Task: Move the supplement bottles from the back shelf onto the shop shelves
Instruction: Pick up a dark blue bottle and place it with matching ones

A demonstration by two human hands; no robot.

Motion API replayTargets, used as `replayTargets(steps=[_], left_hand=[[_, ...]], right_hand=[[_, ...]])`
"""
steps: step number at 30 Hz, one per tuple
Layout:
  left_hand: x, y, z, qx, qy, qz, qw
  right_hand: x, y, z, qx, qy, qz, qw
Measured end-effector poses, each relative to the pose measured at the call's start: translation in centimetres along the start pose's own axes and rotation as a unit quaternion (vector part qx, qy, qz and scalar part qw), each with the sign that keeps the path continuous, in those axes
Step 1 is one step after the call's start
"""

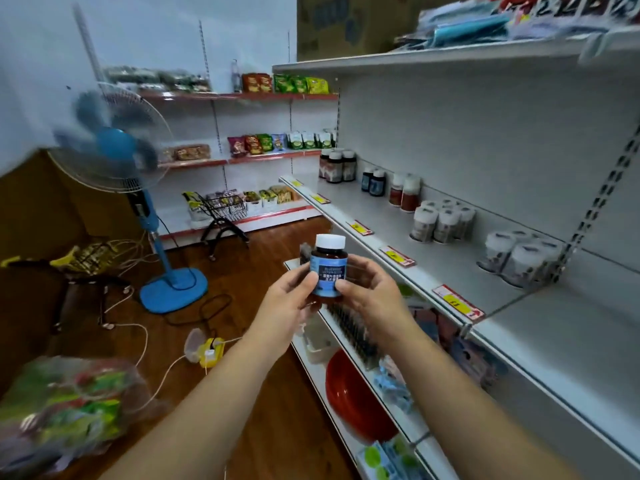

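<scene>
Both hands up in front of the chest, sharing one supplement bottle (328, 268): left hand (289, 301) closed on its left flank, thumb near the label; right hand (372, 292) closed on its right flank, fingertips (343, 287) on the label edge. Bottle upright, white cap on top, blue label turned toward the camera; judged: held so to read the label or square it up before shelving, two hands for steadiness rather than for weight. It hangs in the air just off the front edge of the shop shelf (398, 220), not yet set down. On that shelf, groups already stand: dark bottles (337, 166) at the far end, a blue-labelled pair (373, 181) next, then red-labelled bottles (404, 192), then white wrapped packs (441, 220) and a nearer cluster (516, 259). The pair looks like a match for the held bottle, so the likely slot is beside it; a judgement only. Price tags (360, 227) line the front rail. Something dark sits just behind the bottle at its left shoulder; cannot tell what. Label text too small to read. Lower shelf holds a red bowl (349, 393), partly hidden by the right forearm. Fan (114, 140) and left foreground bag (65, 407) blurred.
</scene>
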State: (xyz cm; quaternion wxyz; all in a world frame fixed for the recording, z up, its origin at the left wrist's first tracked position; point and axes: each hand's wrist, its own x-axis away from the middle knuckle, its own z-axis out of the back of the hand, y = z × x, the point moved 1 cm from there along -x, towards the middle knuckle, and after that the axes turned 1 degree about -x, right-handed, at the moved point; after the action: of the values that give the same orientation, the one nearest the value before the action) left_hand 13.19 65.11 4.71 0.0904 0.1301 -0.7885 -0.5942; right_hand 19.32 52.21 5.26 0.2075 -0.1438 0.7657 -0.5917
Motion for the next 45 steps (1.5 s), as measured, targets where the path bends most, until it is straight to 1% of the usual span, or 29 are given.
replayTargets(steps=[5,8,15,18,21,24,28,30,33,36,40,45], left_hand=[[-10.8,2.2,1.9,-0.053,-0.012,-0.015,0.998],[-15.9,2.1,2.8,-0.053,-0.025,-0.014,0.998],[-29.2,1.0,5.3,-0.047,-0.102,-0.007,0.994],[-35.9,1.1,6.6,-0.046,-0.118,-0.006,0.992],[-42.3,1.5,7.8,-0.088,-0.134,0.014,0.987],[-48.3,1.8,8.1,-0.122,-0.175,0.018,0.977],[-54.4,0.8,7.0,-0.124,-0.222,0.044,0.966],[-57.3,0.1,6.0,-0.145,-0.246,0.038,0.957],[-61.4,-0.9,4.0,-0.193,-0.283,0.006,0.939],[-64.7,-2.1,2.3,-0.225,-0.281,-0.001,0.933],[-69.0,-3.8,0.7,-0.317,-0.331,-0.001,0.889],[-71.5,-5.0,0.2,-0.371,-0.395,-0.037,0.839]], right_hand=[[-10.6,-0.6,-0.6,-0.012,0.003,0.013,1.000],[-15.3,0.2,-0.7,-0.002,0.012,0.005,1.000],[-27.2,3.8,0.1,0.037,0.070,0.002,0.997],[-32.8,4.9,0.1,0.048,0.112,0.007,0.992],[-38.0,5.8,-0.1,0.047,0.160,-0.002,0.986],[-42.6,6.4,0.3,0.045,0.212,0.004,0.976],[-47.4,7.3,2.3,0.078,0.267,0.012,0.960],[-49.5,7.8,3.9,0.099,0.296,0.013,0.950],[-52.6,8.5,6.6,0.129,0.317,0.027,0.939],[-55.0,9.4,8.6,0.162,0.342,0.027,0.925],[-57.1,10.7,10.5,0.169,0.387,0.020,0.906],[-58.0,12.3,11.5,0.213,0.428,-0.013,0.878]])
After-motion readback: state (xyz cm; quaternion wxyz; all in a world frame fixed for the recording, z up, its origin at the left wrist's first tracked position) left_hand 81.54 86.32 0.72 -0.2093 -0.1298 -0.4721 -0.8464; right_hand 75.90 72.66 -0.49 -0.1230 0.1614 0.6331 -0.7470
